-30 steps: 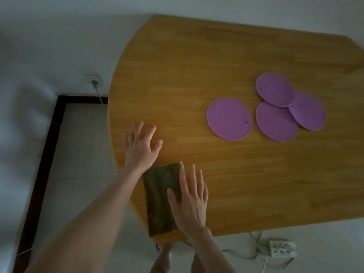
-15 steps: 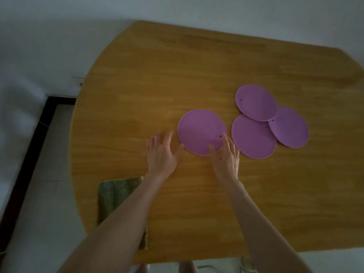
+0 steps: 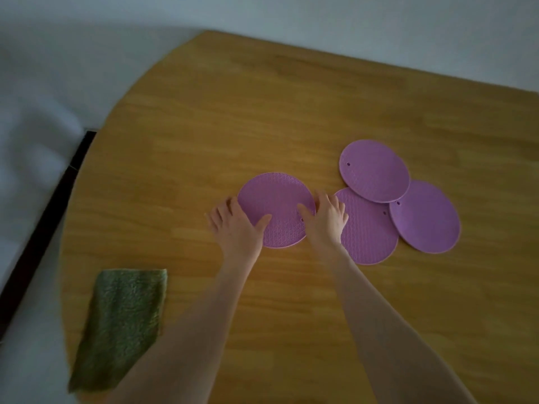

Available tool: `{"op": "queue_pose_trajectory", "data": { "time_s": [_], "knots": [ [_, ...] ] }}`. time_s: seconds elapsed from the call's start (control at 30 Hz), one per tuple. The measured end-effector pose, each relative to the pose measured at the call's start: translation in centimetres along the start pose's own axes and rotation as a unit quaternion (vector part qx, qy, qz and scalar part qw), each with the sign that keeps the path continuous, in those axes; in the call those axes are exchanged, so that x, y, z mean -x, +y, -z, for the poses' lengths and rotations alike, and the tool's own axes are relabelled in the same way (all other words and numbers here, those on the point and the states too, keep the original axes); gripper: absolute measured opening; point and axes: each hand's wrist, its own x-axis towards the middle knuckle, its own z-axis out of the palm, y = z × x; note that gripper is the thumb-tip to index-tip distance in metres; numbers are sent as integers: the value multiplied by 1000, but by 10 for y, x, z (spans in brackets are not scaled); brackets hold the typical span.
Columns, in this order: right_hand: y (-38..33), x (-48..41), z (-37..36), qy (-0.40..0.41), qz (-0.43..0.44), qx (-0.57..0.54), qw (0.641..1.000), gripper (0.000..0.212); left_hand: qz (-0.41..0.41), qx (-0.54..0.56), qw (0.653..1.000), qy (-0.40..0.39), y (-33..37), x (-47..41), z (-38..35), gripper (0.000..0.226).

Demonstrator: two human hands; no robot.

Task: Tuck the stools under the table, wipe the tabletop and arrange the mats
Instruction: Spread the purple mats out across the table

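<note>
Four round purple mats lie on the wooden table (image 3: 262, 112). The leftmost mat (image 3: 277, 196) lies apart from the others, and both my hands are on it. My left hand (image 3: 236, 225) holds its left edge with the thumb on top. My right hand (image 3: 326, 217) holds its right edge, also with the thumb on top. The other three mats overlap to the right: a far one (image 3: 374, 170), a near one (image 3: 367, 237) and a right one (image 3: 425, 217). A folded green cloth (image 3: 122, 325) lies at the table's near left edge. No stool is in view.
The table's rounded left edge drops to a pale floor with a dark baseboard strip (image 3: 43, 223) on the left. A light wall runs behind the table's far edge.
Both hands left the green cloth, reached forward to the leftmost mat and closed in on its two edges. The view shifted, so the cloth now sits lower left.
</note>
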Motion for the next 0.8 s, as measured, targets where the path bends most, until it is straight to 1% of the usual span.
{"op": "queue_pose_trajectory", "data": {
  "time_s": [0.1,0.17,0.23,0.3,0.4,0.47,0.53,0.6,0.67,0.8],
  "knots": [
    [-5,-4,-1,-7,-37,-8,999,49,49,28,998,4,4,-7,4,78],
    [-9,-6,1,-4,-52,-33,998,44,63,51,997,3,6,-12,11,64],
    [-12,-6,2,-2,-61,-67,996,34,62,105,992,-19,6,-14,18,48],
    [-17,-3,5,-8,-68,-119,990,21,62,175,982,-31,6,-13,26,42],
    [-29,11,13,-20,-86,-212,973,22,100,260,960,-35,2,-10,46,31],
    [-41,24,21,-9,-72,-236,969,20,116,302,946,-33,-8,-9,65,21],
    [-55,37,26,-2,-53,-258,965,17,124,344,930,-34,-19,-9,84,18],
    [-71,49,26,-5,-33,-282,959,15,119,368,921,-37,-31,-8,102,12],
    [-89,60,24,-8,-19,-304,953,15,96,375,922,-28,-44,-8,118,11],
    [-127,82,12,0,4,-320,947,17,29,331,943,4,-75,-8,148,20]
  ]
}}
